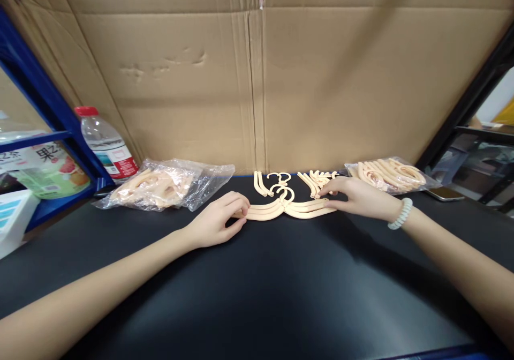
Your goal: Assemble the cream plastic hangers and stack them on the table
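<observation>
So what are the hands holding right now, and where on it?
The stack of peach hangers on the table: left hand pinches its left arm tip, right hand presses its right arm end.

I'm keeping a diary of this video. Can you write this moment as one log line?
left hand: touching hanger stack left end | right hand: on right end | stack: flat on black table | bagged hangers: left

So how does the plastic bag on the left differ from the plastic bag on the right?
The left bag is bigger, crumpled and puffed up, lying beside a water bottle; the right bag is smaller and flatter, next to a phone. The left bag's contents look jumbled; the right bag's lie in a neat stack. Both are clear plastic, hold peach-coloured hangers and rest on the black table.
</observation>
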A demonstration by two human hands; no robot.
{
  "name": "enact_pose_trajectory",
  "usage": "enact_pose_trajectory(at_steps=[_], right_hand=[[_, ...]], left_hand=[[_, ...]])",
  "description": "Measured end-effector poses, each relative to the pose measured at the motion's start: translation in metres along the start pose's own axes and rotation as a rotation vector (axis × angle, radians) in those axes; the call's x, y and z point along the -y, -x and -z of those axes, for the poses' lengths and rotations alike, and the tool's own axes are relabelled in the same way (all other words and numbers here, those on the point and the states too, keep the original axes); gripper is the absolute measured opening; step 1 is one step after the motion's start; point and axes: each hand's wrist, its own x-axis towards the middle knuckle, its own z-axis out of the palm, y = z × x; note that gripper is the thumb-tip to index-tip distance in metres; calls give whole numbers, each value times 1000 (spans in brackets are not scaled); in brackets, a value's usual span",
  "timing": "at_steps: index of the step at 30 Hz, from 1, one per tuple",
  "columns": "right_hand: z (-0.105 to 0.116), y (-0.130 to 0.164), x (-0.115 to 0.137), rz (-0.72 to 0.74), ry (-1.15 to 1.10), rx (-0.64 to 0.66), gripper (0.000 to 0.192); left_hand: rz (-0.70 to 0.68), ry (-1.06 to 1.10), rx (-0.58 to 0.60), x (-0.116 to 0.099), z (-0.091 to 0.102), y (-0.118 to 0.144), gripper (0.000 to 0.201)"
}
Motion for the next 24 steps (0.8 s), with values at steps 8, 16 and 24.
enact_pose_trajectory(at_steps=[8, 16, 24], right_hand=[[-4, 0, 4, -91, 79, -9, 25], [-4, 0, 5, -124, 119, -20, 24], [-6, 0, 7, -161, 152, -6, 23]], left_hand=[[24, -72, -61, 1, 0, 0, 7], [45, -81, -70, 3, 0, 1, 11], [60, -65, -59, 4, 0, 5, 12]])
